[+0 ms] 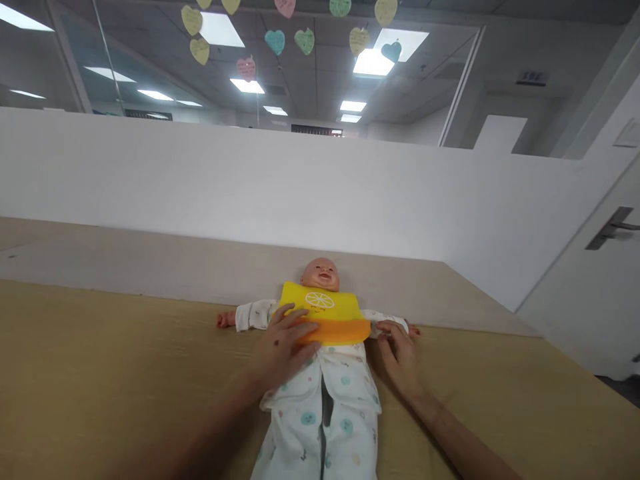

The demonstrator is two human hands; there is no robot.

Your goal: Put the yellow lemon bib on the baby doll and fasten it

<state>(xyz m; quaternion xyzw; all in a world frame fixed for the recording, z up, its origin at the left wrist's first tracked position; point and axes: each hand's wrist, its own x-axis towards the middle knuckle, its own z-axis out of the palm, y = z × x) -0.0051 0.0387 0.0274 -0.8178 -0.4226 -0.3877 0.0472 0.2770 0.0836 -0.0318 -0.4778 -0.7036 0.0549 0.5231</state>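
Note:
A baby doll [320, 273] lies on its back with its head away from me and its arms stretched out to both sides. It wears a white patterned outfit [345, 393]. Over its chest lies a yellow bib [345, 303] with a white citrus slice print and an orange catch pocket [345, 330] along the lower edge. My left hand [287, 340] rests on the bib's left part, fingers spread over the pocket. Beside the bib's right end, my right hand [400, 357] is at the doll's sleeve [383, 317], fingers slightly bent and thumb apart from them.
The doll lies on a tan tabletop [125, 373], with a paler strip [200, 267] behind it. A white low wall [250, 180] with glass above stands at the back; heart-shaped notes [275, 41] stick to the glass. At right is a door with a metal handle [610, 227].

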